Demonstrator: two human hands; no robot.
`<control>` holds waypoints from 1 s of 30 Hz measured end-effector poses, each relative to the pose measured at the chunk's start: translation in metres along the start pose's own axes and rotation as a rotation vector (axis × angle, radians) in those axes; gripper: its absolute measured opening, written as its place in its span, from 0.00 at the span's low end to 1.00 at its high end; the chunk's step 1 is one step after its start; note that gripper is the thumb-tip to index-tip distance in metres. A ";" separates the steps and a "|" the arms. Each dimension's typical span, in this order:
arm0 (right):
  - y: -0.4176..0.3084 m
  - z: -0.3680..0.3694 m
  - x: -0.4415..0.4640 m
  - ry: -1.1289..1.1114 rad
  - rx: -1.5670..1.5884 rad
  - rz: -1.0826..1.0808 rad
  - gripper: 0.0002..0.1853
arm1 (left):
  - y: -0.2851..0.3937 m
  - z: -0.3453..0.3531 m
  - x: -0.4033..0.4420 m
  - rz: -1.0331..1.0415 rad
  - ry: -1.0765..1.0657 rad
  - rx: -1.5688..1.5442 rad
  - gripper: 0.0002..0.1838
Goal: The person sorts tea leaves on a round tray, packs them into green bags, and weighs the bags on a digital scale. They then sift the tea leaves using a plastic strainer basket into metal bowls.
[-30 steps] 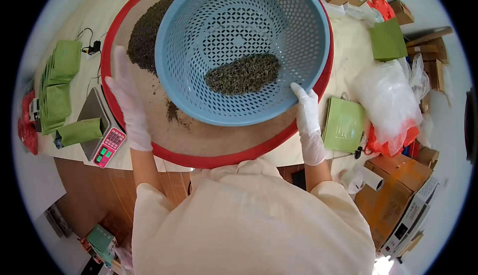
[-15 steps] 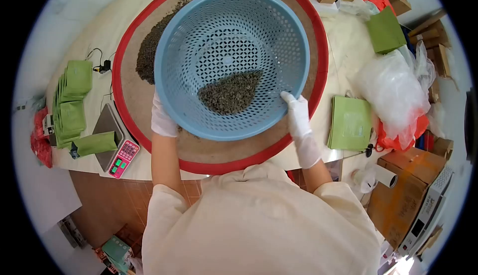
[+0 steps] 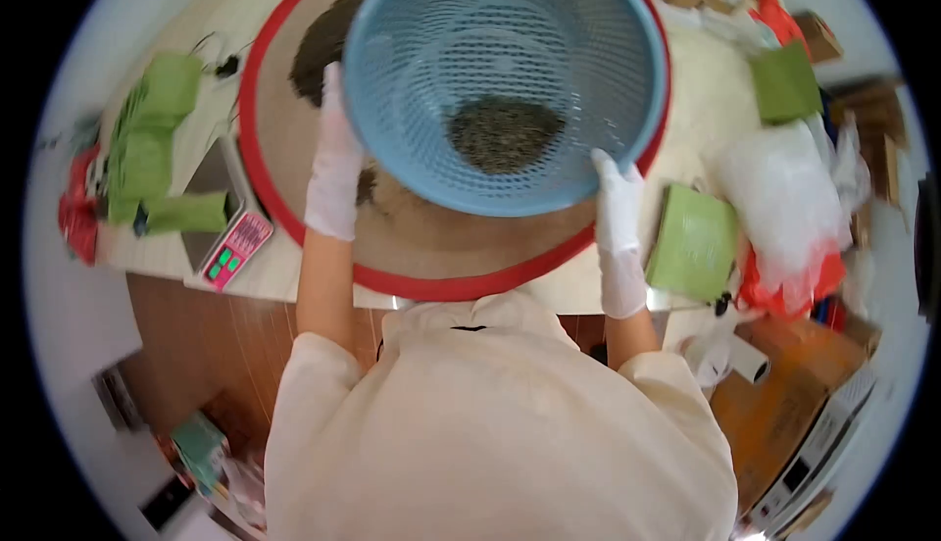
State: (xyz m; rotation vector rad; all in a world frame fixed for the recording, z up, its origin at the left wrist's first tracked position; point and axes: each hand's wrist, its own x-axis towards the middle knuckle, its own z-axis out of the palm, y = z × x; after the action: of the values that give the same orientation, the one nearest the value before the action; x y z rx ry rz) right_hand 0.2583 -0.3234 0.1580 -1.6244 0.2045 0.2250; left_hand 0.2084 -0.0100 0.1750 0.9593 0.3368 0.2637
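Observation:
A blue perforated basket [image 3: 421, 173] is held tilted above a round, red-rimmed tray [image 3: 461, 286]. Dark, dry leaf-like material [image 3: 505, 134] lies heaped low inside it. My right hand [image 3: 619, 203], in a white glove, grips the basket's lower right rim, with the thumb over the edge. Along the basket's left side is my gloved left hand [image 3: 336, 164], its fingers stretched upward; whether they touch the wall is hard to tell. More dark material [image 3: 321, 51] is piled on the tray at the upper left, partly behind the basket, with scattered bits near my left hand.
On the left are a scale [image 3: 221, 198] with a green pouch on it and stacked green pouches [image 3: 147, 144]. More green pouches [image 3: 694, 240], clear plastic bags [image 3: 784, 193] and a red bag lie on the right. A cardboard box [image 3: 784, 394] stands at lower right.
My left hand was apart from the basket, came against its lower left, and is now higher along its left side. The basket swung left, then back up and right; the leaves inside shifted.

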 end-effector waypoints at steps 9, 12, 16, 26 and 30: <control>0.050 -0.001 -0.004 -0.120 0.363 0.230 0.21 | -0.016 -0.079 -0.102 0.178 0.283 0.320 0.27; 0.063 -0.003 -0.005 -0.131 0.346 0.232 0.21 | -0.012 -0.093 -0.139 0.089 0.354 0.334 0.26; 0.067 0.016 -0.024 -0.076 0.324 0.176 0.24 | 0.015 -0.132 -0.173 0.103 0.539 0.334 0.22; 0.049 0.102 -0.082 0.068 0.551 0.209 0.21 | 0.228 -0.491 -0.236 0.532 0.874 1.989 0.20; 0.061 0.125 -0.086 0.258 0.147 -0.142 0.16 | 0.298 -0.479 -0.234 0.158 0.569 1.883 0.30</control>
State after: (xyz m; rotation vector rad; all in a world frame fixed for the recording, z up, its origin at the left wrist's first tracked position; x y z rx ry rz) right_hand 0.1565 -0.2032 0.1149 -1.5117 0.2941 -0.1077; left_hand -0.2154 0.4285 0.2081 2.7808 1.1054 0.3293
